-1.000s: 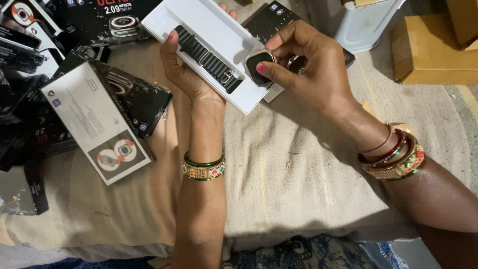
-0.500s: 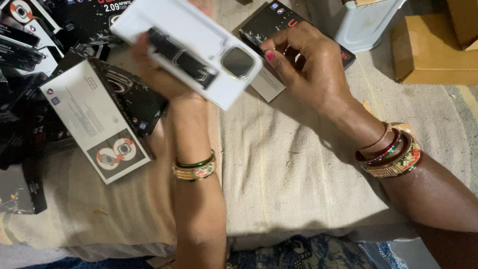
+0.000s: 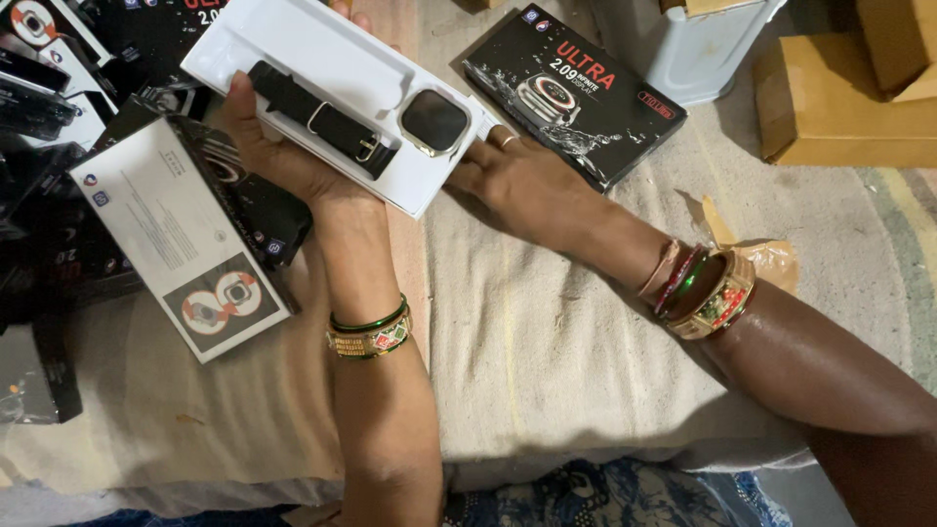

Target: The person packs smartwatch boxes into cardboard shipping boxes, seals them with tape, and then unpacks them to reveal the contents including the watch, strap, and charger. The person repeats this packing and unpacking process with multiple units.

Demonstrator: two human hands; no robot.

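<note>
Left hand (image 3: 278, 146) under white tray (image 3: 322, 59)

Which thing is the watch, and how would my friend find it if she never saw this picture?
Start at the beige cloth covering the work surface, then look to the top where the left hand holds up a flat white tray. The watch lies in that tray, its dark band beside it. Unlike the black boxes around it, which only show pictures of watches, this one is real: a dark square face with a pale golden rim.
</note>
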